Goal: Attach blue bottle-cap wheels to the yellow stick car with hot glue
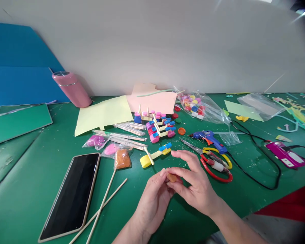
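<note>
L hand [157, 196], R hand [198, 184] holding lump [171, 177]; orange-brown, sm. (partly hidden)

the brown lump [171, 177] looks matt, clay-like — phone screen [70, 196] smooth, glossy; sticks [105, 195] bare wood; big bag [214, 109] crinkled plastic.

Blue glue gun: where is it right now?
In the head view, the blue glue gun lies right of centre on the green table, just beyond the scissors, its nozzle pointing left toward the orange ring.
</note>
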`<state>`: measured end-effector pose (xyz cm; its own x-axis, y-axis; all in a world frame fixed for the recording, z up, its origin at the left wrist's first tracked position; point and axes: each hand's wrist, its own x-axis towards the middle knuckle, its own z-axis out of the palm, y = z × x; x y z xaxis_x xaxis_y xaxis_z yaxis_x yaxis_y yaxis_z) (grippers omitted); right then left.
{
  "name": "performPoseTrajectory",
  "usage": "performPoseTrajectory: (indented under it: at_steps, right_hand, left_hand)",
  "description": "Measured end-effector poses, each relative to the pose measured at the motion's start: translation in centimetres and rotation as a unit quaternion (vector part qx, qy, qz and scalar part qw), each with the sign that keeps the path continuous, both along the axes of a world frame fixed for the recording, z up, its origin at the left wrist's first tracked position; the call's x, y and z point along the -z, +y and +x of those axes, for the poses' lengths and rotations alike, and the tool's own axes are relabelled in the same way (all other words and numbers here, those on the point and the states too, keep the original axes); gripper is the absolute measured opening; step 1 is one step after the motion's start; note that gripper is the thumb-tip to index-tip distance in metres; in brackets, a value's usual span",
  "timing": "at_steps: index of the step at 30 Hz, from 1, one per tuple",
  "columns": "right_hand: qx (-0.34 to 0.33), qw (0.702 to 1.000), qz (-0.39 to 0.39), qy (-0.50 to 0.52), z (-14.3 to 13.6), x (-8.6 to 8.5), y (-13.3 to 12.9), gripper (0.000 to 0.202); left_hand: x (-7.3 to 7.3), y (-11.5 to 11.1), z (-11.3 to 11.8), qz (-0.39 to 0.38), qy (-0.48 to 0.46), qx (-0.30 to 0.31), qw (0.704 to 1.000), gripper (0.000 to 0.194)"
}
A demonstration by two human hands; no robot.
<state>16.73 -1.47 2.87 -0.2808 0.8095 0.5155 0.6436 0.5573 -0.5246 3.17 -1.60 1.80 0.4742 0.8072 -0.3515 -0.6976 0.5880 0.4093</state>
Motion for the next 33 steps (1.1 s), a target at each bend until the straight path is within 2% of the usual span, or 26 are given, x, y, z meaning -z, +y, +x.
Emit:
performPoseTrajectory:
  at_steps: [4,8,10,16,22,28,33]
  right_hand:
    - [0.019,1.000,0.010,-0.011,0.1,-0.1,0.0,0.018]
    - [0.000,1.000,-0.026,-0.017,0.4,-0.3,0.0,0.031]
    - [-0.010,0.999,-0.029,-0.018,0.5,-0.3,0.0,0.028]
    - [-0.025,1.000,-0.019,0.003,0.9,0.0,0.4,0.020]
    - [-0.058,0.998,-0.038,0.008,1.0,0.1,0.4,0.024]
    - [-0.050,0.996,-0.033,0.062,0.9,0.4,0.5,0.013]
    - [-0.058,0.995,-0.049,0.059,1.1,0.5,0.6,0.026]
  left_hand:
    - [-0.1,0.1,-0.1,0.032,0.071,0.006,0.997,0.011]
    - [0.0,0.2,-0.1,0.034,0.100,-0.007,0.994,0.013]
    - [0.1,0.2,0.0,0.047,0.106,-0.007,0.993,0.014]
    - [-0.2,0.3,0.0,0.025,0.078,-0.006,0.997,0.015]
    - [-0.3,0.4,-0.2,0.083,0.101,0.040,0.991,0.020]
    - [-0.2,0.0,-0.2,0.062,0.055,0.027,0.996,0.023]
    - [-0.1,0.3,-0.2,0.039,0.049,0.031,0.998,0.020]
